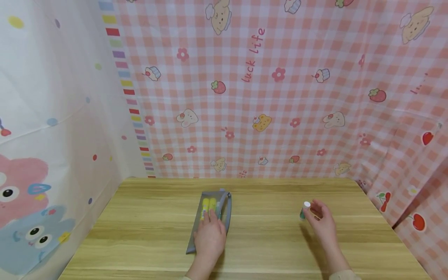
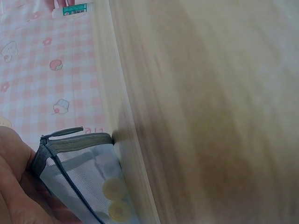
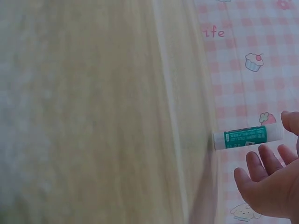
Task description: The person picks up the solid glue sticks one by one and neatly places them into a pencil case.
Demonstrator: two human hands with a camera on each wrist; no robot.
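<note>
A grey zippered mesh pouch lies on the wooden table, with two yellow cylindrical sticks showing through it. My left hand rests over the pouch's near part, fingers extended toward the yellow sticks. From the left wrist, the pouch shows its zipper end and the sticks' round ends. On the right, a glue stick with a white cap and green label stands upright on the table. My right hand is beside it, thumb at the cap. In the right wrist view its other fingers curve loosely, apart from the glue stick.
The wooden table runs back to a pink checked cloth hung behind it. A white patterned cloth hangs on the left, and more checked cloth on the right.
</note>
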